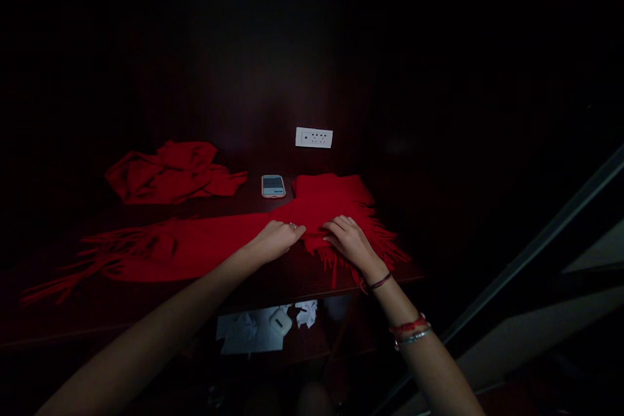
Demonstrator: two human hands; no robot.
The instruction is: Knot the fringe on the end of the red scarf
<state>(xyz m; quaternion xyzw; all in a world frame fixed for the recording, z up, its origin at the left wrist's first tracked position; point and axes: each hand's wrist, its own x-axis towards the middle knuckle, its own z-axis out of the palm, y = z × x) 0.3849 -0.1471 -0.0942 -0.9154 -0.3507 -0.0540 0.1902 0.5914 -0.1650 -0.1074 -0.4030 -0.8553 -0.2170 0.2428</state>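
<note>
A red fringed scarf [195, 247] stretches across the dark tabletop, its left fringe spread out flat. Toward the right, the cloth lies in folded layers, with more fringe hanging out at the right and front. My left hand [279, 239] is closed at the folded part, thumb and finger pinching the cloth; a ring shows on one finger. Just to its right, my right hand [350, 242] rests on the folded layers with its fingers curled onto the fabric near the front edge. What lies under its fingertips is partly hidden.
A crumpled red cloth [170, 174] lies at the back left. A lit phone [273, 186] sits behind the scarf, below a white wall socket [314, 138]. Under the tabletop, a lower shelf holds a pale sheet [234, 335], a small white case [280, 322] and crumpled paper [307, 314].
</note>
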